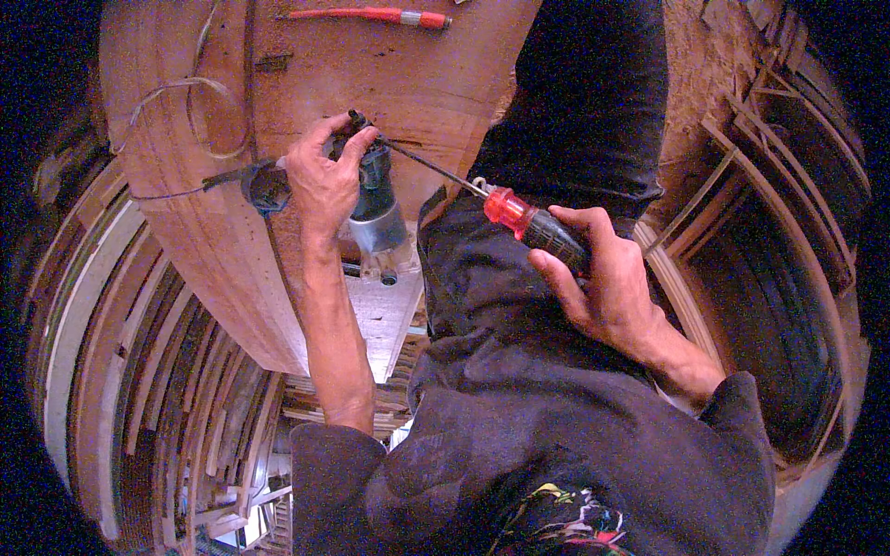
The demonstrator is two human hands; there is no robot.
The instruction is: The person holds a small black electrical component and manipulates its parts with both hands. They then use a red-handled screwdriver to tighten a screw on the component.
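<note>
Screwdriver (505,211) is right of the power tool (375,208), long axis slanting to the tool's upper end; contact there unconfirmed. Right hand (612,283) is nearer, fingers wrapped round the handle (554,239); left hand (324,176) pinches the tool's upper end between thumb and fingers.

Screwdriver (505,211), its tip indistinct near the fingers (323,128) of the left hand (324,181), its butt hidden by the right hand (614,287), black-and-silver power tool (375,206) partly covered, worktop (445,83) cropped above, shirt print (584,519) cropped below.
</note>
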